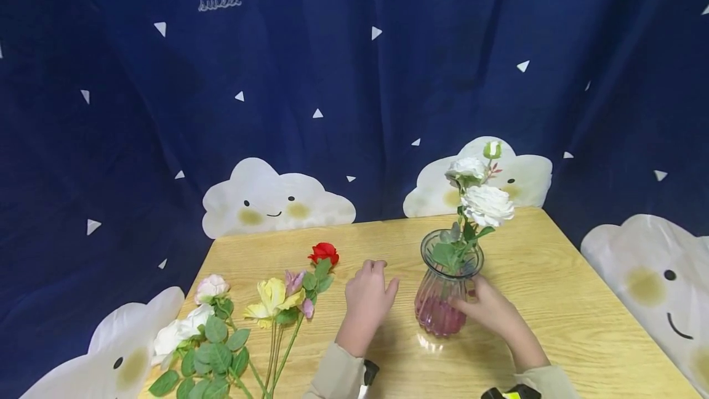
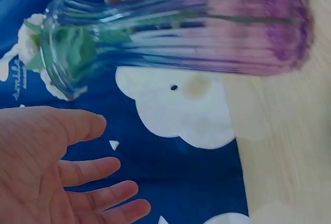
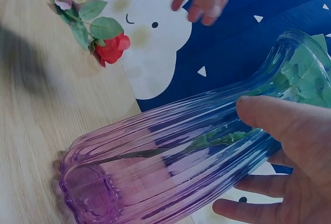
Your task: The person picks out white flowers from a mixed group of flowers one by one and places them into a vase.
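We see the left hand (image 1: 368, 294) released, its fingers loosely extended and the thumb apart from them, holding nothing above the middle of the table (image 1: 559, 306). The right hand (image 1: 490, 310) grasps the vase (image 1: 441, 313), thumb against one side and fingers reaching round the other. We find the vase upright on the right half of the table, between the hands, apart from the left one. It is ribbed clear glass with a flared rim, blue at the neck and pink toward the base. In it we see ruffled white flowers (image 1: 487, 205) with green leaves, leaning toward the table's right edge. Left of the left hand lie a red rose (image 1: 324, 253) and a yellow flower (image 1: 272, 298); nearer the table's left edge we see leafy pale roses (image 1: 212, 288). The tabletop has a light wood grain.
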`<action>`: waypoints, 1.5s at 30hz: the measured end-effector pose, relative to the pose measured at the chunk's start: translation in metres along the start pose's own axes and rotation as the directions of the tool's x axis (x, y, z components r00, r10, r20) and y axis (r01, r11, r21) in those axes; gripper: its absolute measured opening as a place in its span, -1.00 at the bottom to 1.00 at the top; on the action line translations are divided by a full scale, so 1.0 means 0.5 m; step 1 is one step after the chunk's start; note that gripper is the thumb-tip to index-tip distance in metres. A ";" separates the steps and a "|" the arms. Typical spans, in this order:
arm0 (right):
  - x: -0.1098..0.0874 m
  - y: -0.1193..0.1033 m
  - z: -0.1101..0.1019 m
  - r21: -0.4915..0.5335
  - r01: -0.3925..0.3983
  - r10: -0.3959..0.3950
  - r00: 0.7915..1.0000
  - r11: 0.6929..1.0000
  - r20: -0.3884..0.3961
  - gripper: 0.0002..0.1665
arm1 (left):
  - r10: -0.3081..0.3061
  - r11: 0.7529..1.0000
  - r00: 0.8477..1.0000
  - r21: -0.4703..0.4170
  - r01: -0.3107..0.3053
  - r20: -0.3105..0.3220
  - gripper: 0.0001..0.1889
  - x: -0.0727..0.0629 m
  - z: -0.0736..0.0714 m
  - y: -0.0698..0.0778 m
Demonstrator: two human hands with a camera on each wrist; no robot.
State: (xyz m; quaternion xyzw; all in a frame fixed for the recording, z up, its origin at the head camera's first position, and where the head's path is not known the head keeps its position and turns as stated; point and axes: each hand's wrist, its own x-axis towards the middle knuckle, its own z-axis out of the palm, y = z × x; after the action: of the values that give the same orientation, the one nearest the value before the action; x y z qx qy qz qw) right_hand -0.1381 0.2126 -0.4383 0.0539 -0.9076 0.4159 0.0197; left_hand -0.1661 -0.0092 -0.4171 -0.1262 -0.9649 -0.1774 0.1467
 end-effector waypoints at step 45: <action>0.006 0.010 0.000 -0.005 0.005 -0.005 1.000 1.000 0.004 -0.21 | -0.470 0.883 0.824 0.184 0.433 0.317 -0.66 -0.187 -0.016 -0.317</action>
State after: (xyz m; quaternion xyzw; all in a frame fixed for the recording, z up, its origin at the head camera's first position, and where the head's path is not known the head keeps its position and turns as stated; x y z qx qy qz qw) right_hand -0.1418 0.2155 -0.4420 0.0570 -0.9085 0.4134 0.0191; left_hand -0.1246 -0.1736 -0.4887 0.0838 -0.9855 -0.1309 -0.0683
